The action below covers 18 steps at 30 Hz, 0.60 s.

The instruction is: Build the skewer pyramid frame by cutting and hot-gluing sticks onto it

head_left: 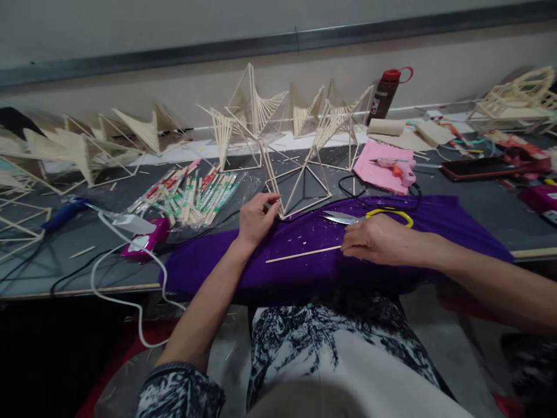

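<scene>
My left hand (pixel 260 217) is closed at the near left corner of a frame of thin wooden sticks (pixel 307 204), its fingertips pinching a stick there. The frame stands on the table by a purple cloth (pixel 204 261) and joins taller stick pieces behind it. Over the cloth, my right hand (pixel 369 239) is closed on one end of a thin wooden stick (pixel 300 254), which points left. Scissors (pixel 389 212) with yellow handles lie just behind the right hand, their blades to the left.
Packs of wrapped chopsticks (pixel 191 194) lie to the left, near a magenta power block (pixel 145 241) and a blue glue gun (pixel 65 212). A pink foam piece (pixel 378 174) bears another glue gun (pixel 398 168). A bottle (pixel 385 96), a phone (pixel 478 168) and stick models (pixel 82 154) stand about.
</scene>
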Tool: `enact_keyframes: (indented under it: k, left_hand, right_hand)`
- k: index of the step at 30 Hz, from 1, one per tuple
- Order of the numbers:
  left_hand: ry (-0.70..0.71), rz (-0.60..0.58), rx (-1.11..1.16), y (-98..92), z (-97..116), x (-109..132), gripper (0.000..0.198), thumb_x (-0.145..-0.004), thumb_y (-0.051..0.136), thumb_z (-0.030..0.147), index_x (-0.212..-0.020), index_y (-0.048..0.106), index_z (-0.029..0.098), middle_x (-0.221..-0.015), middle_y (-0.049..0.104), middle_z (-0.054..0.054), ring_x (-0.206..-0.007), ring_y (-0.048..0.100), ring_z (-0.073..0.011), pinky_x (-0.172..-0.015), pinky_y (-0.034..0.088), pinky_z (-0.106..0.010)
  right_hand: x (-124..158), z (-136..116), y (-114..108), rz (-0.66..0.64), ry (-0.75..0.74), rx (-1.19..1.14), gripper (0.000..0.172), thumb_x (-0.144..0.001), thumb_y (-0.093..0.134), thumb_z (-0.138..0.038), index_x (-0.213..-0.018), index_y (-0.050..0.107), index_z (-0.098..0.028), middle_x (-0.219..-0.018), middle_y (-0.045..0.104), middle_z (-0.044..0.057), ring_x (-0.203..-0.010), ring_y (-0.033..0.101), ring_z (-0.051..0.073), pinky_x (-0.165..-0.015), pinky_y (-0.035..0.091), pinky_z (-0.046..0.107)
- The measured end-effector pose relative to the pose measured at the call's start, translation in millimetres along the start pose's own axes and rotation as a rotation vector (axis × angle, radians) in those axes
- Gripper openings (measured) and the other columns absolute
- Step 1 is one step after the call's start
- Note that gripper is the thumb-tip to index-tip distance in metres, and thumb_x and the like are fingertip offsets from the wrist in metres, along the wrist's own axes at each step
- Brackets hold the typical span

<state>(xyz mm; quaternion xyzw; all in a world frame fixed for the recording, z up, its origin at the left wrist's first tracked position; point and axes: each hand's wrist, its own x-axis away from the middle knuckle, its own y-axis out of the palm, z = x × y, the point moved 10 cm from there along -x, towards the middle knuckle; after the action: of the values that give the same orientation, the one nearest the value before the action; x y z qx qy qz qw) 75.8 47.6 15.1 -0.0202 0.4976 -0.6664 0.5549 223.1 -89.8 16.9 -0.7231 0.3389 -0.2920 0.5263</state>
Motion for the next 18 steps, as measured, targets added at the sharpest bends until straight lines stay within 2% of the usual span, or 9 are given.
enact_keyframes:
  k: [3,5,8,11,14,18]
  left_hand:
    - [0.055,-0.004,-0.053,3.4,14.5,-2.8,0.019,-0.082,0.055,0.029,-0.094,0.067,0.021,-0.088,0.068,-0.002,-0.064,0.059,-0.0119,-0.068,0.045,-0.024]
    - [0.092,0.003,-0.085,5.4,26.3,-5.2,0.020,-0.082,0.055,0.029,-0.095,0.067,0.021,-0.088,0.068,-0.003,-0.068,0.060,-0.0128,-0.069,0.044,-0.024]
    - [0.113,0.012,-0.129,9.2,38.0,-7.9,0.022,-0.083,0.055,0.030,-0.101,0.065,0.021,-0.087,0.068,-0.003,-0.072,0.062,-0.0144,-0.069,0.043,-0.025]
    - [0.080,0.003,-0.173,14.3,36.0,-8.5,0.025,-0.083,0.055,0.030,-0.104,0.064,0.021,-0.085,0.069,-0.002,-0.073,0.063,-0.0161,-0.068,0.042,-0.026]
    - [0.058,0.008,-0.176,16.6,29.2,-7.8,0.024,-0.082,0.056,0.030,-0.103,0.065,0.022,-0.084,0.069,-0.003,-0.075,0.063,-0.0168,-0.069,0.042,-0.026]
    - [0.039,0.032,-0.143,14.3,21.6,-6.7,0.023,-0.081,0.056,0.031,-0.100,0.066,0.022,-0.085,0.070,-0.003,-0.075,0.064,-0.0165,-0.071,0.044,-0.026]
  right_hand:
    - [-19.5,36.2,-12.7,0.114,0.196,0.199,0.031,-0.091,0.037,-0.027,-0.099,0.065,-0.019,-0.082,0.068,0.009,-0.073,0.063,0.019,-0.059,0.035,0.026]
    - [-39.9,63.2,-17.8,0.149,0.336,0.341,0.033,-0.090,0.036,-0.027,-0.110,0.061,-0.019,-0.078,0.069,0.012,-0.070,0.063,0.024,-0.057,0.035,0.028]
    - [-70.3,89.5,-15.6,0.133,0.431,0.408,0.032,-0.088,0.039,-0.027,-0.110,0.059,-0.016,-0.081,0.069,0.017,-0.072,0.064,0.027,-0.057,0.036,0.030]
    - [-86.8,97.0,-10.9,0.122,0.443,0.399,0.033,-0.088,0.035,-0.021,-0.109,0.059,-0.013,-0.087,0.069,0.020,-0.077,0.065,0.027,-0.058,0.037,0.030]
    - [-93.2,91.4,-10.0,0.142,0.418,0.403,0.037,-0.086,0.032,-0.013,-0.111,0.060,-0.011,-0.087,0.069,0.021,-0.081,0.066,0.028,-0.061,0.039,0.032]
    - [-106.2,82.2,-1.3,0.069,0.376,0.373,0.031,-0.087,0.040,-0.016,-0.098,0.069,-0.014,-0.090,0.069,0.021,-0.090,0.064,0.029,-0.067,0.041,0.033]
